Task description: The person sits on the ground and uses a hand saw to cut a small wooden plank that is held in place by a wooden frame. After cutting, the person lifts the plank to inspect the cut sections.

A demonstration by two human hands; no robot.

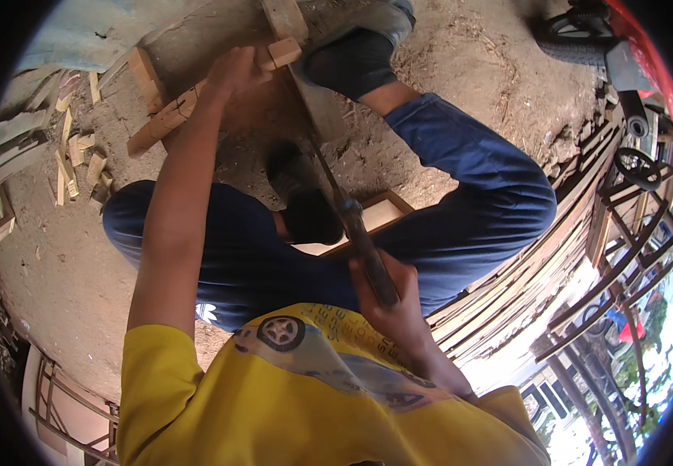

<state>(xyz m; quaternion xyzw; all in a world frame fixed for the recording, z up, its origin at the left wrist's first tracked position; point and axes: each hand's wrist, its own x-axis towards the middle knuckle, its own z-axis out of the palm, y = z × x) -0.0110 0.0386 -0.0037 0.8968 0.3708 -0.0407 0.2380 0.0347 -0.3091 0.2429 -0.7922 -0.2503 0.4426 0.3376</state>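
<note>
L hand (237, 74) is up at the far end of the reach, fingers clamped over a wooden bar (154, 132) w/ a few cross lines on its top face, and the bar's short R end pokes out past the knuckles. R hand (395, 291) is down near the lap, fingers wrapped tight round the dark handle of a saw (369, 260). Its thin blade angles up & away btwn the legs toward that short end; can't tell if the teeth touch bc it's blurry there. Edges: bar lies slantwise, L end tilted toward the person, w/ a wood block (145, 78) just behind it and a wide board (322, 116) right of the blade. The R shoe (352, 62) is right beside the board, the other shoe (298, 190) sits just L of the blade, so the saw has a narrow lane w/ legs on both sides. More dirt floor (469, 78) spreads out to the R of the R shoe, & also L of the L knee. Container-wise, there's a low box-like wood frame (401, 202) btwn the thighs, pale inside, partly hidden by the saw and legs, so can't tell what's in it. Offcuts (72, 159) are scattered on the ground far L, long planks (507, 279) are stacked along the R, w/ a wheel (638, 169) past them.
</note>
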